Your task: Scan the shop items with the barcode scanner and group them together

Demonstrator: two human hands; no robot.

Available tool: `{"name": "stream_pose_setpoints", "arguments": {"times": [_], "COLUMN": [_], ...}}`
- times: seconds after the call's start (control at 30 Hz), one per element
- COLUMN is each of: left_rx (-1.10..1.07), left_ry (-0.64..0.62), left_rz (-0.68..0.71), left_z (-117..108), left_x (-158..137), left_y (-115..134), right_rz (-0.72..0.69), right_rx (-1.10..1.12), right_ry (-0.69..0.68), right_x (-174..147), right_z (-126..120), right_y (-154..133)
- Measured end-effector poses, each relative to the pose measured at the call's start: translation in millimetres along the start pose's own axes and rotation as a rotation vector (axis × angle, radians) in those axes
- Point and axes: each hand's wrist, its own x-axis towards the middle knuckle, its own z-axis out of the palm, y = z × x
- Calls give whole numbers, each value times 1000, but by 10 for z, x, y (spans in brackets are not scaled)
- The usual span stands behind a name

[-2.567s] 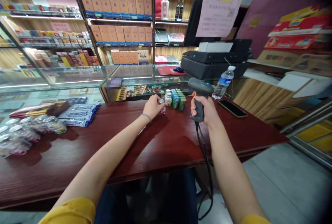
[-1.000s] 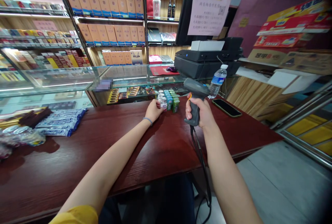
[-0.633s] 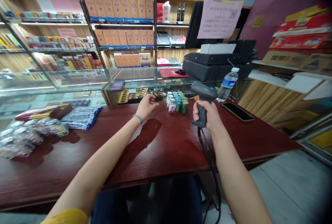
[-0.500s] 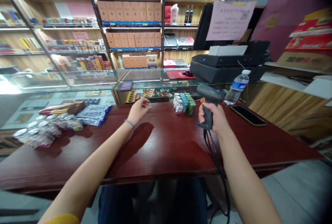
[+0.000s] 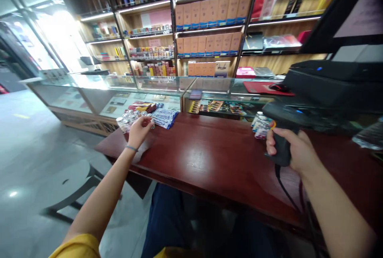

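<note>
My right hand (image 5: 296,146) is wrapped round the handle of a dark grey barcode scanner (image 5: 283,114), held above the table with its cable hanging down. My left hand (image 5: 140,131) reaches over the left part of the table with loosely curled fingers and nothing visible in them. It is beside a group of small clear jars with white lids (image 5: 122,122) and partly hides them. Behind it lie blue-and-white slim packets (image 5: 166,117) and red-and-yellow packs (image 5: 142,106). More small jars (image 5: 261,128) stand left of the scanner, which covers part of that group.
The dark red table (image 5: 194,162) meets a glass display counter (image 5: 161,84). At the right are a black cash register unit (image 5: 332,86) and a clear bottle (image 5: 371,135). A grey stool (image 5: 66,186) stands at the left. Stocked shelves line the back.
The view has turned left. My left hand has moved left across the table to the jars. My right hand still holds the scanner.
</note>
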Motion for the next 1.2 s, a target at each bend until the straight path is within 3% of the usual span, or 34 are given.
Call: {"name": "stream_pose_setpoints", "arguments": {"times": [0.13,0.3,0.5,0.7,0.8,0.9,1.03,1.2], "left_rx": [46,245,397,320,135,-315,-895,-1180], "left_ry": [-1,-85,-99,-60,-72,-133,-288,-329], "left_rz": [-45,96,141,131,71,2,-86,-69], "left_z": [-223,-135,46,-6,-3,142,543,1118], "left_x": [89,304,378,299,308,344,357,336], "left_y": [-202,-329,-346,-263,-130,79,430,826], "right_rz": [11,29,59,72,62,57,34,39], "right_rx": [-9,-25,-54,-83,-86,-59,-60,-112], "right_ry": [-44,-109,-133,-137,-149,-159,-136,-99], "right_x": [20,46,85,141,162,157,107,13], "right_z": [237,414,436,375,337,310,307,347], "right_y": [47,113,161,187,214,229,230,276]}}
